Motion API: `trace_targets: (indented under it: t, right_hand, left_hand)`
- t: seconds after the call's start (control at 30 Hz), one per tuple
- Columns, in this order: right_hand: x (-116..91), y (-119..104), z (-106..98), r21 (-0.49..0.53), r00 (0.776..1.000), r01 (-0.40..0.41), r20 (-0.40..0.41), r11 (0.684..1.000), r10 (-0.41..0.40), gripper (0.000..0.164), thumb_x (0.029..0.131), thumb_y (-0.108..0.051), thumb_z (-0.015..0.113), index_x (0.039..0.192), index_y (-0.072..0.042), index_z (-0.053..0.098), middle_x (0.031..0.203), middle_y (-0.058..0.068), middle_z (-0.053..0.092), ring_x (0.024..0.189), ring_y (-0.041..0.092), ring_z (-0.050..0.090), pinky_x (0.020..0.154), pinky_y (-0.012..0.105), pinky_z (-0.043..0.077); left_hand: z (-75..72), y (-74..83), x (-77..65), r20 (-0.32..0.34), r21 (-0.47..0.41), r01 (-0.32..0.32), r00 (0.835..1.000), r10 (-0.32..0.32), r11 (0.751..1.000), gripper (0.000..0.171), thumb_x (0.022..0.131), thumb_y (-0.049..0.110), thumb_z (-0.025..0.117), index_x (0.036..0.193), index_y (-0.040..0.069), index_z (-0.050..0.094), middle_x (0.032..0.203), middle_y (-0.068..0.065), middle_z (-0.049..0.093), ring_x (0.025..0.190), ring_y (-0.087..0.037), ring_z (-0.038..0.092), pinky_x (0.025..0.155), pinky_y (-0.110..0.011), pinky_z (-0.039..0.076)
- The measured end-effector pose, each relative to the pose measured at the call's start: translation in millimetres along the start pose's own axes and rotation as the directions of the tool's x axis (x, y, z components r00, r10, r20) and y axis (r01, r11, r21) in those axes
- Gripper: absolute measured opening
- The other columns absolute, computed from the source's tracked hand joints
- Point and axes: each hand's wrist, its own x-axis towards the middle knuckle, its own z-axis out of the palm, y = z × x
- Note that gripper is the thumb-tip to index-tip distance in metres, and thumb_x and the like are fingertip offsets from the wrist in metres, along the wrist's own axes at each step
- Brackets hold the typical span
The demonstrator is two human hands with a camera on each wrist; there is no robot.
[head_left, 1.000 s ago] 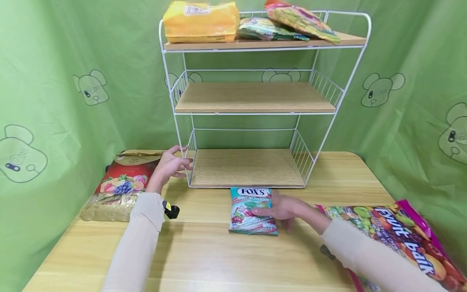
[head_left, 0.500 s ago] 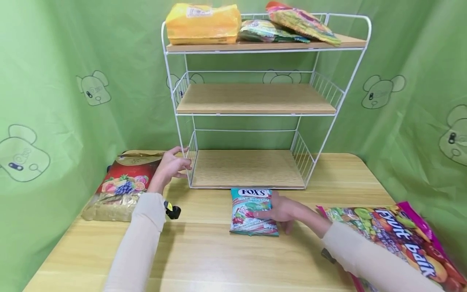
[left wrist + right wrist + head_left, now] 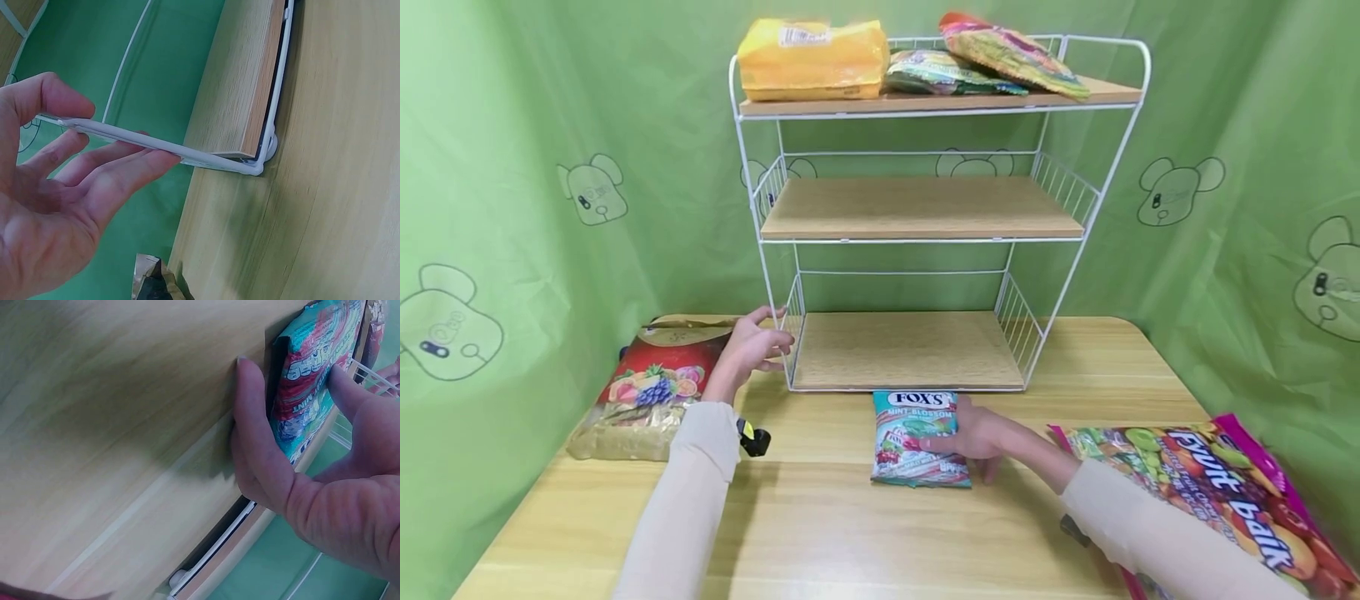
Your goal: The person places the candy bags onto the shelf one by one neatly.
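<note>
Candy bag held in right hand, wire rack near the bench's back edge pinched in left hand, probably for steadiness.

The FOX'S bag is glossy plastic; the rack smooth painted metal with matt wood-grain boards; the table smooth wood-grain, shiny toward its front edge.

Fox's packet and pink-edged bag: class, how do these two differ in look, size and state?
The Fox's packet is mainly teal; the pink-edged bag shows multicoloured fruit. The packet is smaller than the bag. The packet is in the grip of the right hand, while the bag lies unheld. Both carry printed lettering.
</note>
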Motion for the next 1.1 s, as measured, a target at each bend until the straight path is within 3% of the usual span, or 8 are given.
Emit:
trace_targets:
  t: [0.27, 0.47, 0.5, 0.6, 0.67, 0.73, 0.93, 1.1]
  right_hand:
    - [4.5, 0.7, 2.1, 0.002, 0.999, 0.021, -0.049, 1.0, -0.021, 0.101, 0.085, -0.04, 0.08, 0.149, 0.008, 0.019, 0.1, 0.021, 0.06, 0.06, 0.029, 0.066, 0.052, 0.04, 0.062]
    - [7.3, -0.3, 1.1, 0.037, 0.998, 0.041, -0.058, 0.998, -0.039, 0.11, 0.086, -0.03, 0.081, 0.153, 0.014, 0.006, 0.12, 0.038, 0.053, 0.068, 0.03, 0.068, 0.054, 0.039, 0.063]
    - [7.2, -0.9, 0.8, 0.045, 0.997, 0.045, -0.059, 0.998, -0.042, 0.111, 0.086, -0.028, 0.082, 0.153, 0.015, 0.005, 0.123, 0.039, 0.051, 0.075, 0.031, 0.068, 0.058, 0.04, 0.064]
    - [6.7, -2.8, 0.1, 0.0, 0.995, 0.057, -0.081, 0.998, -0.057, 0.115, 0.086, -0.029, 0.081, 0.154, 0.016, -0.001, 0.137, 0.044, 0.043, 0.105, 0.044, 0.064, 0.088, 0.049, 0.062]
    - [6.1, -3.4, -0.3, -0.033, 0.994, 0.067, -0.085, 0.997, -0.07, 0.117, 0.087, -0.03, 0.079, 0.153, 0.016, -0.006, 0.144, 0.045, 0.038, 0.123, 0.051, 0.054, 0.108, 0.056, 0.05]
    - [6.1, -3.3, -0.3, -0.066, 0.992, 0.081, -0.09, 0.995, -0.086, 0.118, 0.088, -0.031, 0.078, 0.152, 0.016, -0.009, 0.147, 0.046, 0.034, 0.135, 0.055, 0.042, 0.118, 0.061, 0.035]
    - [5.7, -2.9, -1.2, -0.027, 0.989, 0.114, -0.091, 0.993, -0.116, 0.115, 0.09, -0.027, 0.077, 0.152, 0.016, -0.01, 0.149, 0.047, 0.03, 0.137, 0.056, 0.039, 0.12, 0.062, 0.031]
    - [5.3, -3.9, -3.0, -0.014, 0.984, 0.136, -0.111, 0.991, -0.137, 0.105, 0.09, -0.024, 0.076, 0.152, 0.016, 0.003, 0.147, 0.045, 0.035, 0.137, 0.055, 0.039, 0.119, 0.061, 0.034]
  left_hand:
    - [-0.4, -0.3, -0.2, -0.001, 0.014, -0.006, 1.0, 0.006, 1.0, 0.065, 0.088, 0.003, 0.065, 0.149, 0.016, 0.047, 0.091, -0.007, 0.067, 0.077, -0.018, 0.068, 0.079, -0.045, 0.066]
    - [0.0, 0.1, -1.2, 0.001, 0.016, -0.012, 1.0, 0.012, 1.0, 0.065, 0.088, 0.003, 0.065, 0.15, 0.016, 0.047, 0.089, -0.007, 0.066, 0.079, -0.021, 0.069, 0.078, -0.044, 0.066]
    - [0.2, 0.0, -1.2, 0.002, 0.016, -0.011, 1.0, 0.011, 1.0, 0.065, 0.088, 0.003, 0.065, 0.15, 0.016, 0.047, 0.089, -0.008, 0.066, 0.079, -0.022, 0.069, 0.078, -0.044, 0.066]
    - [0.4, -0.3, -0.9, 0.006, 0.015, -0.01, 1.0, 0.01, 1.0, 0.066, 0.088, 0.003, 0.064, 0.15, 0.016, 0.046, 0.089, -0.008, 0.066, 0.08, -0.023, 0.07, 0.078, -0.044, 0.066]
    - [0.6, -0.8, -0.9, 0.008, 0.014, -0.01, 1.0, 0.01, 1.0, 0.067, 0.088, 0.003, 0.064, 0.151, 0.016, 0.046, 0.09, -0.008, 0.066, 0.08, -0.023, 0.07, 0.079, -0.045, 0.066]
    - [1.0, -1.3, -0.6, 0.009, 0.013, -0.01, 1.0, 0.01, 1.0, 0.067, 0.088, 0.003, 0.064, 0.151, 0.016, 0.046, 0.093, -0.012, 0.067, 0.081, -0.024, 0.07, 0.078, -0.044, 0.066]
    - [1.8, -1.5, -0.2, 0.006, 0.009, -0.017, 1.0, 0.017, 1.0, 0.065, 0.089, 0.003, 0.064, 0.15, 0.016, 0.047, 0.094, -0.013, 0.066, 0.073, -0.016, 0.067, 0.079, -0.046, 0.065]
    - [1.6, -1.7, -0.7, -0.001, 0.004, -0.017, 1.0, 0.017, 1.0, 0.064, 0.089, 0.003, 0.064, 0.149, 0.016, 0.047, 0.099, -0.02, 0.065, 0.07, -0.014, 0.065, 0.078, -0.046, 0.066]
